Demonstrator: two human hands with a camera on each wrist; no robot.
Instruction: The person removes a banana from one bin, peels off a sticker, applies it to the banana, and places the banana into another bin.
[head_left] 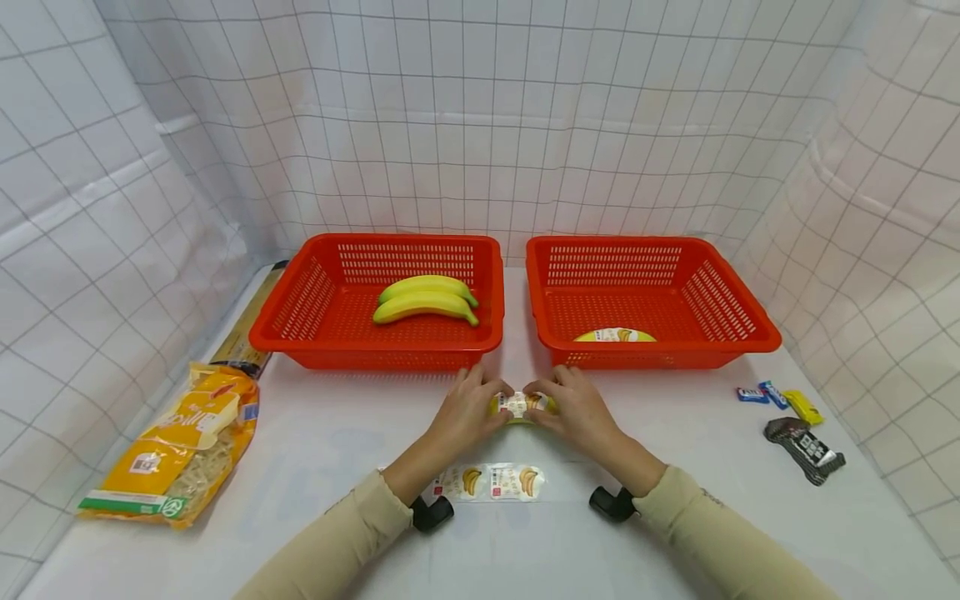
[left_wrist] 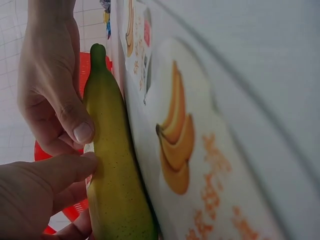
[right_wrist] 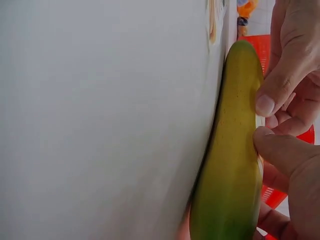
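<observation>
On the table, a banana (left_wrist: 112,170) lies crosswise in front of the two baskets, bearing a white label (head_left: 517,403) with a banana picture. My left hand (head_left: 467,410) holds its left part, thumb on the near side and fingers reaching over. The right hand (head_left: 576,408) grips the right part in the same way. Both thumbs touch the label's edge close together, as the right wrist view of the banana (right_wrist: 230,135) shows. Nearer to me lies a strip of labels (head_left: 487,482), partly hidden by the left forearm.
The left red basket (head_left: 375,357) holds two bananas (head_left: 425,307). In the right red basket (head_left: 645,358) lies a labelled banana (head_left: 615,335). A yellow food bag (head_left: 176,446) lies left; small wrapped sweets (head_left: 776,394) and a black packet (head_left: 806,448) lie right.
</observation>
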